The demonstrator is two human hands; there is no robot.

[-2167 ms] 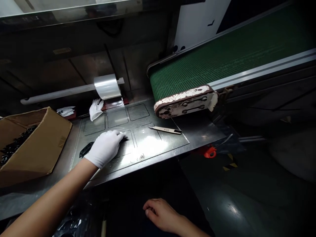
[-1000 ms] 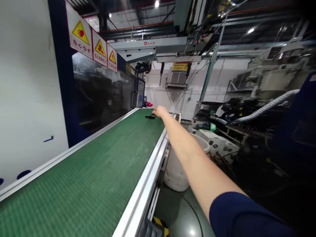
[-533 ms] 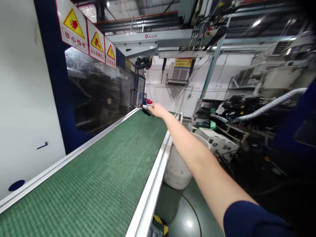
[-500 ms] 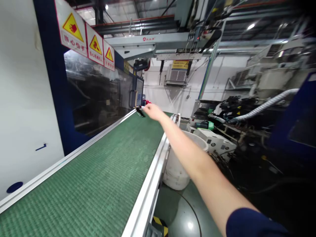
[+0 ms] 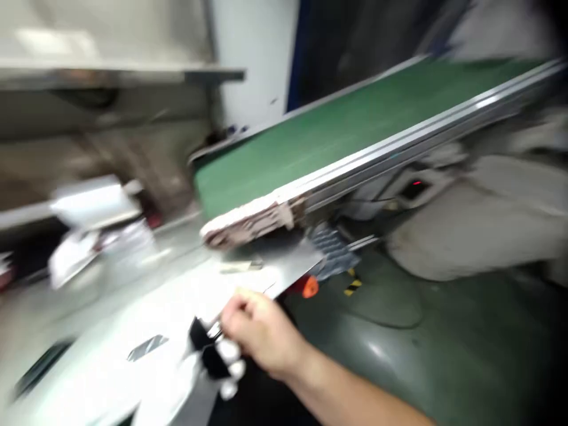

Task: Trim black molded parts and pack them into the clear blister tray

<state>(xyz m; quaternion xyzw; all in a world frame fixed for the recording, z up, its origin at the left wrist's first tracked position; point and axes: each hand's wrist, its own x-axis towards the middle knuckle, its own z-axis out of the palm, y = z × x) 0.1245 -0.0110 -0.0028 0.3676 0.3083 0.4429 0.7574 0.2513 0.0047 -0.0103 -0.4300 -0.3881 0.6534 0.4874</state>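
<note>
Super blurry, but the small black part sits at the front edge of the metal table, pinched in the bare right hand, sticking out left of its fingers. White gloved fingertips of the left hand touch it just below; can't tell their grip. The green conveyor runs up-right from the table.

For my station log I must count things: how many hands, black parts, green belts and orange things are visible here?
Hands: 2, bare right hand and gloved left hand
Black part, blurred, between the hands: 1
Green conveyor belt: 1
Orange thing: 1
Total: 5
</note>
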